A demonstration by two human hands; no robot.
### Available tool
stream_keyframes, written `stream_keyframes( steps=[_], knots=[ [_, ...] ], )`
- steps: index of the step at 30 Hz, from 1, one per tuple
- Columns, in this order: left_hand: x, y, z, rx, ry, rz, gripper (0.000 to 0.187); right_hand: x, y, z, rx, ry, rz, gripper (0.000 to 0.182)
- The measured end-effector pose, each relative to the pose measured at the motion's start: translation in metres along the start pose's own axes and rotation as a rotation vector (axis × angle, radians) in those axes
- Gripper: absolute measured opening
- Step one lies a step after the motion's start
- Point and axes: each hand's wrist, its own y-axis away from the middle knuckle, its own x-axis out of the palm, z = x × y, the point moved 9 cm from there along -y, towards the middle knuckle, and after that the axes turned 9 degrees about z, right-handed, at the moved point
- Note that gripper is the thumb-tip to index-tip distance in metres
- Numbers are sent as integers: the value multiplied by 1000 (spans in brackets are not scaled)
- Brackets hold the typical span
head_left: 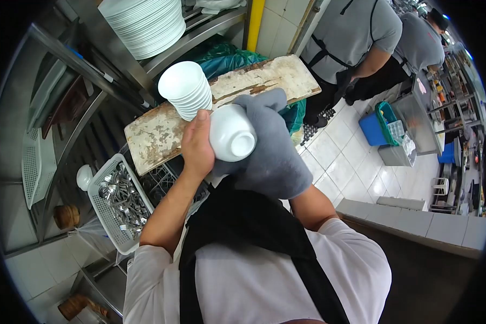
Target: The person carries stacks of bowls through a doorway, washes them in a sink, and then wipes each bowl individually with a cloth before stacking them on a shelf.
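A white bowl [225, 135] is tipped on its side in front of my chest, its foot ring turned toward me. My left hand [198, 143] grips it along its left side, thumb upward. A grey cloth [272, 146] drapes over my right hand [286, 167] and presses against the bowl's right side; the fingers are hidden under it. Just beyond my left hand, a stack of white bowls [186, 89] stands on a worn wooden board [156, 132].
A white basket [125, 249] of cutlery stands at left, beside a small white bowl [84, 177]. Stacked white plates [143, 27] sit on a metal shelf [200, 40]. Two people in grey shirts [351, 27] stand at upper right, near a blue bin [370, 129].
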Motion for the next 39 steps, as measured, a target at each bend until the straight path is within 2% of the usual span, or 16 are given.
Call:
stream_keyframes(
  steps=[2,4,8,11,12,13,14,16,17,18,20,22,26,28,30,39],
  knots=[
    [-5,3,-3,14,-231,-29,42,1,-2,-17,91,52,24,71],
    [28,26,-58,619,-1053,-119,43,-1,-3,-20,129,197,68,57],
    [73,36,-54,652,-1281,186,45,7,2,-18,133,352,44,51],
    [44,23,-35,467,-933,79,45,25,6,-16,156,475,20,47],
    [30,16,-25,348,-686,27,47,33,1,-8,249,714,115,46],
    [24,10,-13,238,-564,11,51,47,-3,10,251,1601,331,42],
    [22,10,-16,234,-564,7,51,52,0,3,248,1598,336,42],
    [20,4,26,-310,204,57,56,54,14,-11,12,613,56,32],
    [23,5,24,-358,228,41,63,43,40,-16,-157,449,-172,26],
    [26,5,25,-356,234,56,63,25,27,3,-154,464,-177,26],
    [32,12,42,-525,332,73,65,26,-3,-1,180,674,363,35],
    [45,11,45,-517,398,156,69,29,22,-54,157,637,175,36],
    [39,9,38,-422,-22,108,56,-34,25,-59,187,357,-35,22],
    [35,-1,-37,178,-913,62,43,-59,19,-74,195,215,-80,23],
    [27,-2,-70,510,-1200,-96,32,-73,9,-98,171,93,-111,25],
    [-6,-43,-75,304,-1754,38,29,-66,-33,-197,107,-292,-60,32]
  ],
)
